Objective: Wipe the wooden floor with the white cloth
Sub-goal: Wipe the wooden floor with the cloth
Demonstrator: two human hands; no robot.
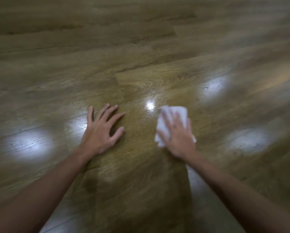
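Note:
The wooden floor (141, 64) of brown planks fills the whole view. My right hand (178, 137) lies flat on a folded white cloth (179, 113) and presses it against the floor right of centre. The cloth sticks out beyond my fingertips and at both sides of the hand. My left hand (102, 130) rests palm down on the bare planks to the left of the cloth, fingers spread, holding nothing. Both forearms reach in from the bottom corners. The right hand and cloth are blurred.
Bright patches of reflected light lie on the glossy planks at the left (30, 145), at the right (248, 142), beyond the cloth (213, 86) and between the hands (150, 105). Nothing else stands on the floor.

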